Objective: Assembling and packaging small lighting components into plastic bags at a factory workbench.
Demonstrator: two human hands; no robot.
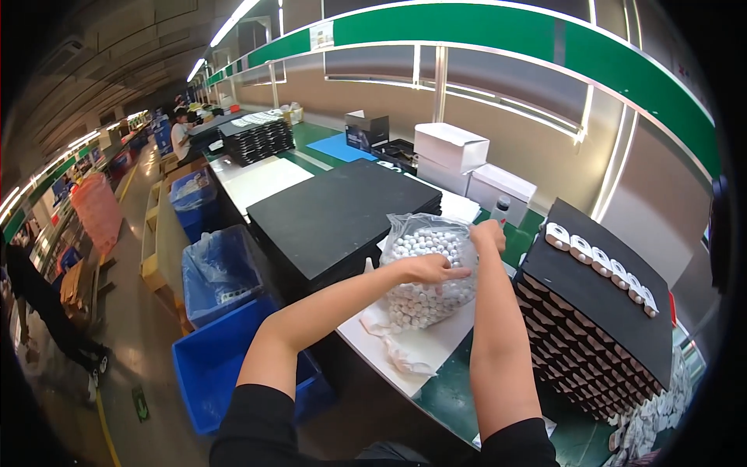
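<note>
A long green tabletop (451, 397) runs down a factory line under strip lights. From my remote seat I see my left hand (426, 269) with its fingers (459, 273) laid flat against the side of a clear plastic bag (426, 268) of small white balls, not curled shut. My right hand (489, 233) pinches the bag's top corner, fingers closed on the film. The bag stands upright on a white sheet (436, 342), between both hands, its long axis vertical. Black foam sheets (334, 214) lie left, stacked black trays (591, 311) right, blue bins (222, 268) below.
</note>
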